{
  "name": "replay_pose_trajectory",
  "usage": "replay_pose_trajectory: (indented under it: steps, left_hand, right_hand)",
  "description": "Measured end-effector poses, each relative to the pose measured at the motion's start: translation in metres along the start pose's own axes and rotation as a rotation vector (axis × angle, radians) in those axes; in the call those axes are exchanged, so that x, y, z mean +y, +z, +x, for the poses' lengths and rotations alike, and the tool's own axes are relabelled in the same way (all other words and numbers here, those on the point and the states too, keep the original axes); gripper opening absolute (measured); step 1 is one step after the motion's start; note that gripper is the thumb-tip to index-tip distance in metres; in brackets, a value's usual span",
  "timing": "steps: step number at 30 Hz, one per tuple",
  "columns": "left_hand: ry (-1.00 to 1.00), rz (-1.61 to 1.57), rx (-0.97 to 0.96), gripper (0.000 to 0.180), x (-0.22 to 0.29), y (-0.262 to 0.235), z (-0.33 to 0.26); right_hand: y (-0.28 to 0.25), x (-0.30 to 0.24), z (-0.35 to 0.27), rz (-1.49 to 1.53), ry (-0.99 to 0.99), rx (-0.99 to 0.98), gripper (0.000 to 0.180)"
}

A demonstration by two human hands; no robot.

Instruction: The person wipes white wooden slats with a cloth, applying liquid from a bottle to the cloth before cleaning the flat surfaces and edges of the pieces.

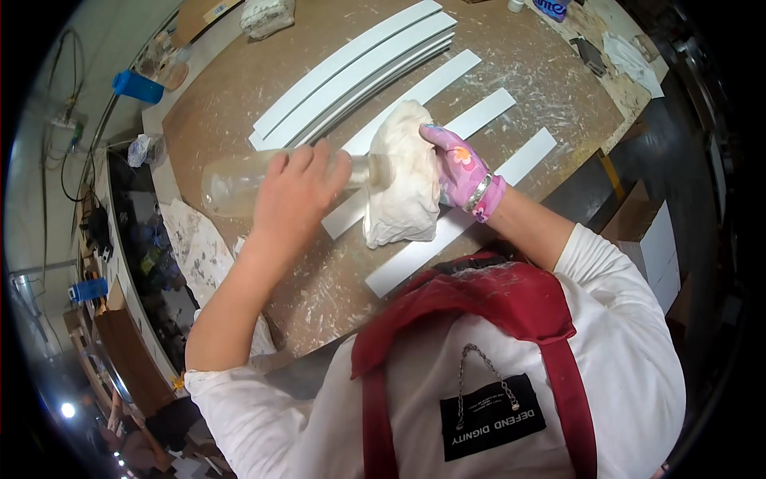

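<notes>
My bare left hand [295,188] is wrapped round a clear, slightly cloudy bottle [230,184], which lies almost level in the air. The bottle's mouth presses against a bunched white cloth [403,184]. In a pink flowered glove, my right hand [465,169] grips that cloth from its right side, thumb on top. Beneath and around the cloth, several white strips [523,160] lie spaced apart on the brown tabletop [574,104]. Farther back sits a stack of similar white strips [351,76].
A second bundled cloth [267,16] lies at the far edge. The blue cup [137,86] stands far left, above a stained paper sheet [195,247]. Far right are a dark block [589,56] and a crumpled white cloth [630,64]. Cardboard boxes [650,231] stand right of the table.
</notes>
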State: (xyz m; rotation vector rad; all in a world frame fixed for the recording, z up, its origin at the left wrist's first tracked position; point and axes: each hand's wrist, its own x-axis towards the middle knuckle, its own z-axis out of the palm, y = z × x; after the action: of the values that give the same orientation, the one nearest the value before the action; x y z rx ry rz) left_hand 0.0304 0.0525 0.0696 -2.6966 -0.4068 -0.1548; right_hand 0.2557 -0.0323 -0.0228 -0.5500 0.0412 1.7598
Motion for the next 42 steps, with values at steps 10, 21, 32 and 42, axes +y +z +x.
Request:
replay_pose_trajectory:
  steps: [10, 21, 32, 42]
  left_hand:
    - [-0.018, 0.021, -0.034, 0.038, -0.006, -0.008, 0.002]
    - [-0.101, -0.155, 0.028, 0.046, -0.006, 0.023, -0.025]
    - [-1.157, -0.762, 0.816, 0.037, -0.123, 0.122, -0.123]
    - [-1.225, -0.938, 0.664, 0.048, -0.106, 0.121, -0.130]
  right_hand:
    - [-0.009, 0.002, 0.003, 0.034, 0.078, 0.074, 0.045]
    - [-0.013, 0.008, 0.006, -0.011, 0.180, 0.012, 0.047]
    - [0.002, -0.002, -0.008, -0.011, 0.156, 0.071, 0.042]
    - [-0.009, -0.008, -0.021, 0.049, 0.119, 0.026, 0.038]
